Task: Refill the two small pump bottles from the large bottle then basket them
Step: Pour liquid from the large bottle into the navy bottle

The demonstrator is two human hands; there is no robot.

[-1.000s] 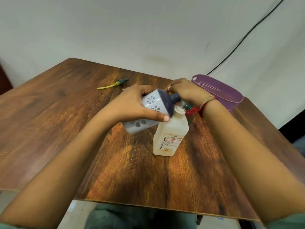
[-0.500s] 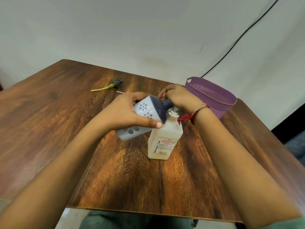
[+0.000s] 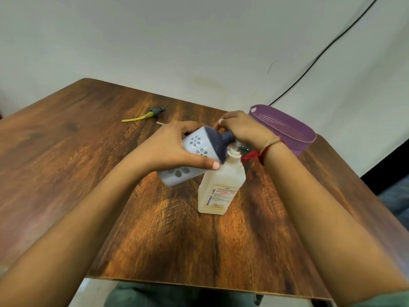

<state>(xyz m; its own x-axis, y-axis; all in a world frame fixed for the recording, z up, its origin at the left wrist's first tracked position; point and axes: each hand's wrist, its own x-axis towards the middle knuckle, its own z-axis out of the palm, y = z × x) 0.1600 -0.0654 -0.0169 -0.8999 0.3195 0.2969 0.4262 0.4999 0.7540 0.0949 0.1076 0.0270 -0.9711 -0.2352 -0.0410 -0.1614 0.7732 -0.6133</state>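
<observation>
My left hand (image 3: 174, 149) grips a pale grey pump bottle (image 3: 194, 149) with flower prints and a dark blue top, tilted on its side above the table. My right hand (image 3: 241, 127) curls round the bottle's dark blue neck (image 3: 228, 136). Just below and to the right stands the large translucent bottle (image 3: 219, 189) with a white label, upright on the table, its white cap under the tilted bottle's top. A purple basket (image 3: 287, 129) sits at the table's far right, behind my right wrist. Something dark green shows partly behind my right wrist.
A loose pump piece with a yellow tube (image 3: 143, 116) lies on the wooden table (image 3: 88, 173) at the far left of centre. A thin white stick (image 3: 160, 123) lies near it. A black cable (image 3: 321, 54) runs down the wall behind the basket.
Both hands stay on the tilted bottle in the same grip. The view has shifted slightly, little else differs.
</observation>
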